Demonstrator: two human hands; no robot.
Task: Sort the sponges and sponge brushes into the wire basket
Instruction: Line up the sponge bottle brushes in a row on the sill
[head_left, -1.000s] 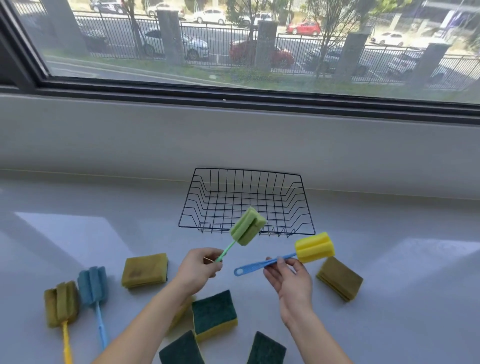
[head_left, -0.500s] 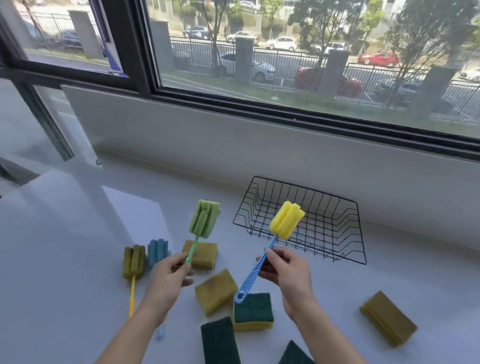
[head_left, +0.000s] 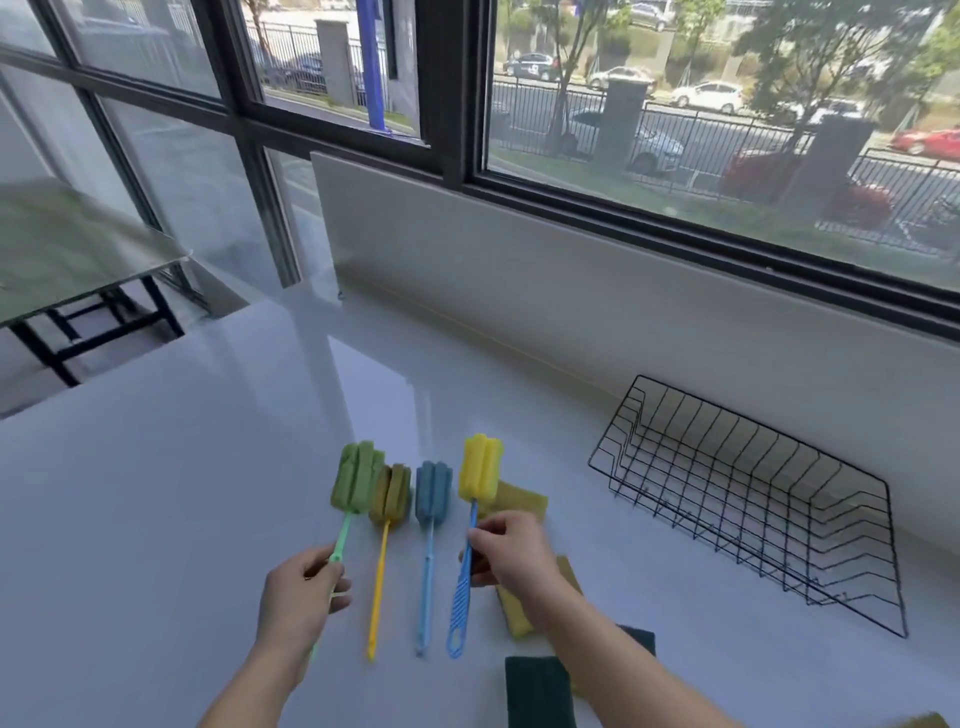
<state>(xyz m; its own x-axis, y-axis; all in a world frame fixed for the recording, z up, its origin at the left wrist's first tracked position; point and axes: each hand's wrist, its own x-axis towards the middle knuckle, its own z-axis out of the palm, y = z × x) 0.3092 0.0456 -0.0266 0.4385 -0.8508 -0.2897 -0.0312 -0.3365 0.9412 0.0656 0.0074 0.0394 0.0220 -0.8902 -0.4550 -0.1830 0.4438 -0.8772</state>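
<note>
While both hands hold brush handles, four foam-headed brushes lie in a row on the glossy white tabletop (head_left: 156, 519), heads toward the window. L. hand (head_left: 304, 597): thumb and fingers curled round the pale green plastic handle of the green sponge brush (head_left: 357, 483), leftmost, w/ a ribbed moss-green foam head. R. hand (head_left: 511, 553): fingertips pinching the blue perforated plastic handle of the yellow sponge brush (head_left: 480, 475), rightmost, w/ a bright lobed foam head. Between these two, flat on the surface and untouched: the olive-brown sponge brush (head_left: 390, 493) w/ yellow handle, and the blue sponge brush (head_left: 432, 491) w/ pale blue handle. All four heads sit just beside one another, approx. level. Whether the two held heads touch the surface: cannot tell. One flat rectangular yellow sponge (head_left: 519, 499) lies behind the yellow head; a second yellow block (head_left: 514, 618) is partly hidden under the R. wrist; a dark green scouring sponge (head_left: 537, 691) lies near the bottom edge. The black wire basket (head_left: 753, 499), rectangular, open grid w/ sloping sides, sits well to the right, close to the white wall panel below the window.
</note>
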